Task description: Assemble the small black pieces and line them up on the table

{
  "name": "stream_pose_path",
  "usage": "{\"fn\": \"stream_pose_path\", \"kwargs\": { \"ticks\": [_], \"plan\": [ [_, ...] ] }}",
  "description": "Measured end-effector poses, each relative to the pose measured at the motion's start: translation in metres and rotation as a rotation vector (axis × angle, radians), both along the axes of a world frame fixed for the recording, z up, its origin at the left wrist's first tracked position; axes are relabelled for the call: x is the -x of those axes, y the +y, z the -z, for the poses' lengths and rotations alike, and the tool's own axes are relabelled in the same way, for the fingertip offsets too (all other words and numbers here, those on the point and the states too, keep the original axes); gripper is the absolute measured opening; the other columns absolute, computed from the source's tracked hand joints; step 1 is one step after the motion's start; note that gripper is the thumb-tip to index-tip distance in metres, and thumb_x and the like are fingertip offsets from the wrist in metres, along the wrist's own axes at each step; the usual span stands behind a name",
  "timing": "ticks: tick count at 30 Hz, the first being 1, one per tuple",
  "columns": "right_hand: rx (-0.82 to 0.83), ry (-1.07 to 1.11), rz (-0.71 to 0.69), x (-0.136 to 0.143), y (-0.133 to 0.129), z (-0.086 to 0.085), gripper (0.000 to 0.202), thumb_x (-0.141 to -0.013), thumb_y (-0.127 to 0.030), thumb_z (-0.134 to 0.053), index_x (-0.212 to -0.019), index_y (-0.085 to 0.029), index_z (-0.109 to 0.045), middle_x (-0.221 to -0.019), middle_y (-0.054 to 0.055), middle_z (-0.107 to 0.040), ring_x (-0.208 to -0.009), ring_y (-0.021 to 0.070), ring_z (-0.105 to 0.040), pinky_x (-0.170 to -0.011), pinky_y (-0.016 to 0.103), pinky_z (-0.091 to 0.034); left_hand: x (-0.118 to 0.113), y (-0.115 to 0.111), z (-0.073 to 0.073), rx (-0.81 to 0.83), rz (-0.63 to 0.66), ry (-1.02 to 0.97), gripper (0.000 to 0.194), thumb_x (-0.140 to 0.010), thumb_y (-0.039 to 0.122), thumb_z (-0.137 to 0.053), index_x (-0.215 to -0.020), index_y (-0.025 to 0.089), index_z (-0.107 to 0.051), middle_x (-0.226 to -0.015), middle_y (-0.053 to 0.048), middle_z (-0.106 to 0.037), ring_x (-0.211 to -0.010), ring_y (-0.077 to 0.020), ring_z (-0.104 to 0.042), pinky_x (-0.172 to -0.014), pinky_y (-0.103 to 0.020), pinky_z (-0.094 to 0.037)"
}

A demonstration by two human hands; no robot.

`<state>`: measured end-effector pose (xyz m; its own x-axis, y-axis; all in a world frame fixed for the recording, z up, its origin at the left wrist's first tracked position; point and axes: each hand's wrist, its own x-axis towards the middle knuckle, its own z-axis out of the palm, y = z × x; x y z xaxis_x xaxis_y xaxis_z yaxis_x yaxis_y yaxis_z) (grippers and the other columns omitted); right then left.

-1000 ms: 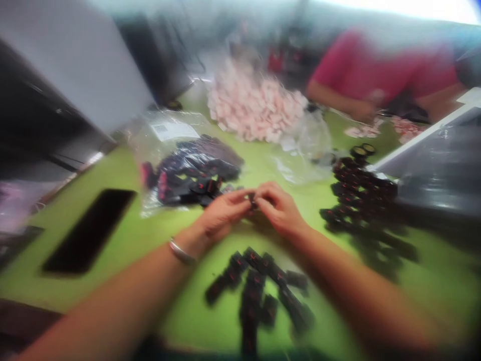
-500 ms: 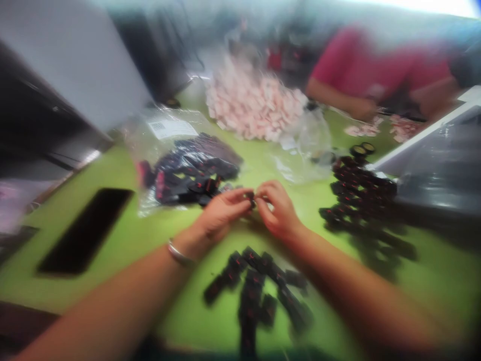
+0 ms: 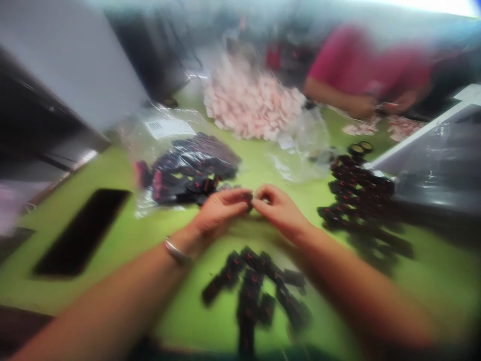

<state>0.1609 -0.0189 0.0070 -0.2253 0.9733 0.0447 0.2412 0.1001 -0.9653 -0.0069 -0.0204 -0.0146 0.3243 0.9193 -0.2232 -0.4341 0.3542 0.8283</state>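
My left hand [image 3: 220,209] pinches a small dark piece [image 3: 248,199] between thumb and fingers. My right hand [image 3: 278,206] meets it from the right, its thumb and forefinger closed at the piece; whether they grip it or something smaller is hidden. Below both hands, several black blocks with red marks [image 3: 250,286] lie on the green table [image 3: 169,301]. Behind my left hand rests an open-looking clear plastic bag [image 3: 171,128] filled with dark pieces [image 3: 195,165].
A heap of pale pink pieces [image 3: 255,108] lies at the back, beside a clear bag [image 3: 304,150]. More black pieces [image 3: 356,195] and a grey bin [image 3: 443,150] stand right. A dark flat slab [image 3: 84,230] lies left. A person in pink [image 3: 361,65] works opposite.
The fingers of my right hand have curled and shifted slightly at the piece, while my left hand stays nearly still. The person's hands opposite have come closer together.
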Motion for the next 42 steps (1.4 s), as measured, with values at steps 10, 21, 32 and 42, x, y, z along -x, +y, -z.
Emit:
{"fn": "stream_pose_path", "kwargs": {
  "ticks": [10,21,32,42],
  "plan": [
    [-0.103,-0.162,0.191,-0.041,0.037,-0.015,0.010,-0.076,-0.026,-0.057,-0.070,-0.019,-0.058,-0.061,-0.002,-0.055,-0.057,0.0111,-0.048,-0.061,0.027,-0.042,-0.004,0.005,-0.011,0.045,-0.151,0.011,0.041,-0.055,0.019,-0.086,-0.093,0.016,-0.073,-0.076,-0.003,-0.070,-0.067,-0.0108,-0.064,-0.062,-0.020,-0.050],
    [-0.364,-0.749,0.192,-0.052,0.061,0.033,0.014,-0.080,-0.016,-0.051,-0.081,-0.018,-0.064,-0.086,0.006,-0.064,-0.082,0.0189,-0.056,-0.074,0.030,-0.041,-0.004,0.006,-0.008,0.032,-0.172,0.049,0.041,-0.059,0.020,-0.084,-0.097,0.014,-0.070,-0.077,-0.004,-0.068,-0.067,-0.0106,-0.062,-0.061,-0.020,-0.048],
    [-0.318,-1.053,0.205,-0.037,0.060,0.026,0.019,-0.089,-0.020,-0.040,-0.087,-0.018,-0.059,-0.092,0.010,-0.059,-0.077,0.0205,-0.053,-0.064,0.031,-0.036,-0.005,0.005,-0.007,0.042,-0.129,0.044,0.047,-0.059,0.023,-0.084,-0.103,0.014,-0.070,-0.079,-0.005,-0.070,-0.067,-0.0107,-0.062,-0.062,-0.021,-0.048],
    [-0.731,-0.681,-0.064,-0.010,0.014,0.002,0.016,-0.090,-0.017,-0.039,-0.083,-0.017,-0.054,-0.081,0.007,-0.054,-0.072,0.0174,-0.049,-0.065,0.028,-0.040,-0.006,0.005,-0.001,-0.025,-0.122,0.014,0.043,-0.060,0.020,-0.083,-0.102,0.015,-0.072,-0.085,-0.004,-0.070,-0.071,-0.0103,-0.060,-0.065,-0.022,-0.047]
  ]
}}
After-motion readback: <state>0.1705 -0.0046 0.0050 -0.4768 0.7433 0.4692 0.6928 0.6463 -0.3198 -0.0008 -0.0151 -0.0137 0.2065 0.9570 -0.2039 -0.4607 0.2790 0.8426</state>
